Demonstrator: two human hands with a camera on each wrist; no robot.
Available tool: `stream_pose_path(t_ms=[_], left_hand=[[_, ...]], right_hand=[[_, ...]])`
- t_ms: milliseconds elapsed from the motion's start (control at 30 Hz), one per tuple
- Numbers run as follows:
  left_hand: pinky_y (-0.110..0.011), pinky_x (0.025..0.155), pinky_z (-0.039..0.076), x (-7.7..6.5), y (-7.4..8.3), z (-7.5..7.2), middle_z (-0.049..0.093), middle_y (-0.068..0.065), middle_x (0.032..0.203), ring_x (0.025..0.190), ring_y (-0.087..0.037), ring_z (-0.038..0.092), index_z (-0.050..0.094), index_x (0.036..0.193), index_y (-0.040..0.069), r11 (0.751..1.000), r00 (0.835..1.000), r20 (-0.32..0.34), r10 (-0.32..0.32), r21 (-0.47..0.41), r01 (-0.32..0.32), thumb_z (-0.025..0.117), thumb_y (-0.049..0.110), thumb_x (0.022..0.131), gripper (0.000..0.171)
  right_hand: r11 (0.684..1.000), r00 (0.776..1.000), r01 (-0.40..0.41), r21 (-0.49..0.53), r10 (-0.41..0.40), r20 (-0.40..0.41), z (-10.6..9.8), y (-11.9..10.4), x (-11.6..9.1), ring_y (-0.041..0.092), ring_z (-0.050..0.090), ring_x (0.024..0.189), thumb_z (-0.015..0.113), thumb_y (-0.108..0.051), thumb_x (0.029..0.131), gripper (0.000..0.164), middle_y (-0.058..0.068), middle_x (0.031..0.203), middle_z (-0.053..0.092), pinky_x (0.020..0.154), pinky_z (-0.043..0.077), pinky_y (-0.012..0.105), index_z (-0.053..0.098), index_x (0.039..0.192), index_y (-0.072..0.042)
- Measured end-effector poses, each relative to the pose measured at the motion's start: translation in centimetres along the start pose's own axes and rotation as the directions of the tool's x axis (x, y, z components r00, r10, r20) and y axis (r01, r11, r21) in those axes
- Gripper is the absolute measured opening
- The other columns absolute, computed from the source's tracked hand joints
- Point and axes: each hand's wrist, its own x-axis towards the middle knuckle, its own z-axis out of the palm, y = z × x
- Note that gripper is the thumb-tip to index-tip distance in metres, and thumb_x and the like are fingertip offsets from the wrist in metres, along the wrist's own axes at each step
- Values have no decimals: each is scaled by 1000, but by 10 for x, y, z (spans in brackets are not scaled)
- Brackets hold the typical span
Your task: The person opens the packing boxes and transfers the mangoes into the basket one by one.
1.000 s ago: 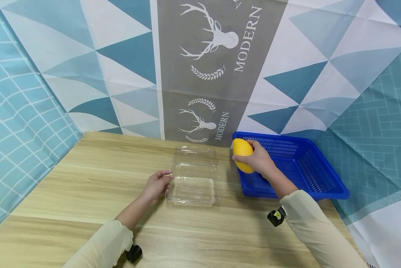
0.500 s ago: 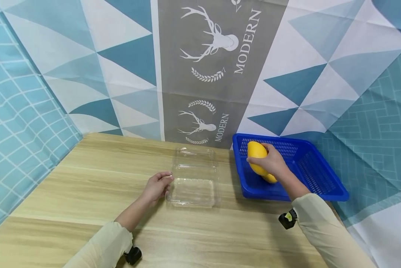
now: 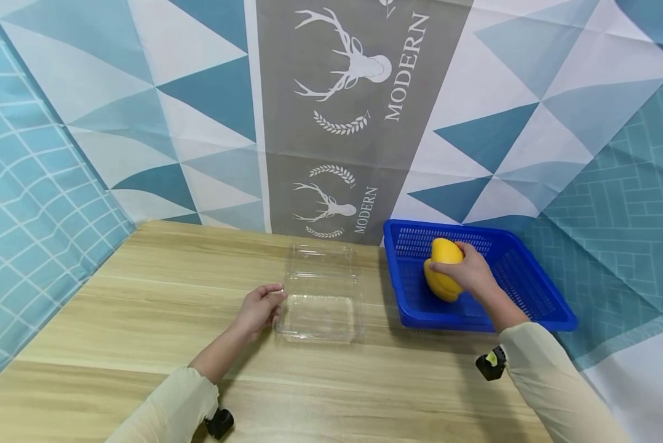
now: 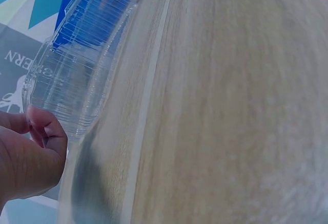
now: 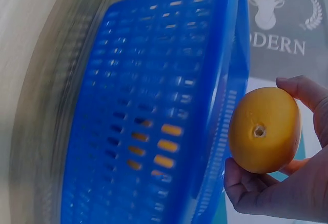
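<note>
A mango (image 3: 446,251), smooth and yellow, is gripped between the thumb and fingers of my right hand (image 3: 471,271), above the floor of a blue plastic basket (image 3: 411,319). Its stem end faces the camera in the right wrist view. Below it lies another yellow mango (image 3: 441,289), partly covered by the held one; orange-yellow also shows through the basket's slots in the right wrist view. My left hand (image 3: 258,311) pinches the left edge of a clear plastic clamshell box (image 3: 320,317), which lies open on the table with its lid towards the wall.
The wood-grain table (image 3: 143,326) runs up to a patterned wall cloth (image 3: 331,123) at the back. The basket stands at the table's right side, close to that cloth, its raised walls around the mangoes. Black wrist cameras (image 3: 219,423) hang below both sleeves.
My right hand has carried the mango rightwards from the basket's left rim to over its inside, and lower. The second mango has come into sight. My left hand and the clamshell box have stayed put.
</note>
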Motion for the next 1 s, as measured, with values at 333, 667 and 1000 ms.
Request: stream_pose_path(t_ms=[333, 667, 1000], left_hand=[[-14, 48, 40, 0, -1, 1, 51, 4, 74, 56, -4, 44, 41, 131, -3, 1000, 1000, -13, -7, -1, 7, 51, 9, 94, 40], [-14, 49, 40, 0, 0, 0, 51, 4, 76, 57, -4, 43, 42, 130, -2, 1000, 1000, -7, -6, 11, 6, 51, 11, 95, 39], [-15, 49, 39, 0, 0, 0, 51, 4, 77, 57, -4, 43, 42, 130, -2, 1000, 1000, -5, -2, 5, 2, 52, 11, 94, 39]], right_hand=[[1000, 1000, -17, -1, 17, -11, -9, 19, 5, 41, 47, 112, 66, -44, 82, 98, 32, 138, 34, 88, 50, 48, 9, 148, 2], [998, 999, -34, -61, 32, -35, -17, 39, 12, 43, 47, 110, 65, -47, 82, 101, 34, 137, 32, 80, 53, 44, 8, 148, 2], [994, 996, -72, -76, 68, -51, -23, 52, 16, 46, 44, 113, 64, -44, 83, 99, 36, 138, 29, 86, 50, 52, 7, 147, 4]])
